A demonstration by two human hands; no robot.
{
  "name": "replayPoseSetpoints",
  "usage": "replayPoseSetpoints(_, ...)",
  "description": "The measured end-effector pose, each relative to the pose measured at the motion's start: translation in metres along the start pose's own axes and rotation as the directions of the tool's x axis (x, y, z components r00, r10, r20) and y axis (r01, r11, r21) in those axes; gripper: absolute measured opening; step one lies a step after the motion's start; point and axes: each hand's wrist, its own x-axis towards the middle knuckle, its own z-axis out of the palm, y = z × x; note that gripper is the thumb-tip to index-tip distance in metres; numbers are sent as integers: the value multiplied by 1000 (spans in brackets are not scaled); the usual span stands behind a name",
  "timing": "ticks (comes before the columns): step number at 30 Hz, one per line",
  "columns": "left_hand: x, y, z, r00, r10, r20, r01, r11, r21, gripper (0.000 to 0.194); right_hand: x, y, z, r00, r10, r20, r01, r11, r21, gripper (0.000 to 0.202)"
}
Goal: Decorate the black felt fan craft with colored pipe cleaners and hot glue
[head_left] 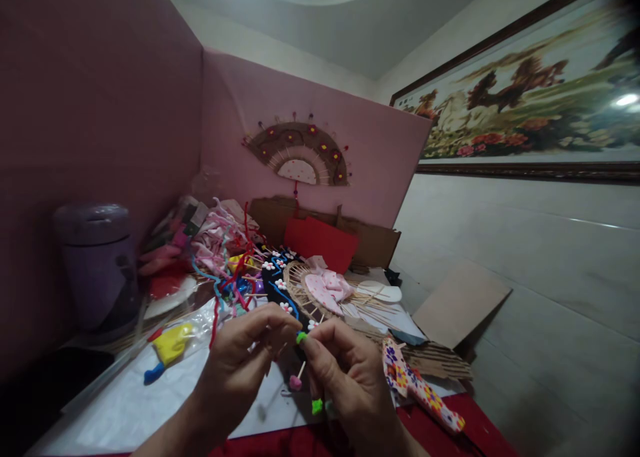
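Observation:
A small bright green clay piece (pixel 301 337) sits between the fingertips of both hands, above the near edge of a black craft fan (pixel 274 297). My right hand (pixel 347 370) pinches it with thumb and fingers. My left hand (pixel 245 363) is closed, its bent fingertips meeting the piece from the other side; its thumb is partly hidden. The fan carries white clay flowers and blue wavy lines. Just below my fingers, a pink clay ball (pixel 295 381) caps a thin wooden stick. Another green clay lump (pixel 317 406) shows beside my right hand, its support hidden.
Yellow and blue clay (pixel 171 343) lies on the left on white sheeting. A flower-patterned glue gun (pixel 423 390) rests at the right. Behind are tangled pipe cleaners, red card (pixel 320 243), cardboard and a purple canister (pixel 100 270). A finished fan (pixel 300 153) hangs on the pink board.

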Motion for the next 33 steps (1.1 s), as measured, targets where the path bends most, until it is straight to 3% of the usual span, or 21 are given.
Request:
replayPoseSetpoints(3,1,-2,-1,973,-225,55,231,944,-235,14,2,-1,-1,999,33,20,-34,998,57,28)
replayPoseSetpoints(6,2,-2,0,950,-304,72,309,878,-365,11,4,-5,-2,999,43,28,-45,996,76,30)
replayPoseSetpoints(15,6,3,1,940,-324,105,337,841,-423,16,3,-8,-3,1000,2,5,-2,999,-47,30)
replayPoseSetpoints(24,3,4,-2,893,-388,227,450,759,-471,18,2,-9,-6,1000,-8,0,8,985,-172,31)
replayPoseSetpoints(33,4,3,-1,901,-379,212,434,802,-410,20,2,-10,-5,997,-81,-16,75,968,-239,29)
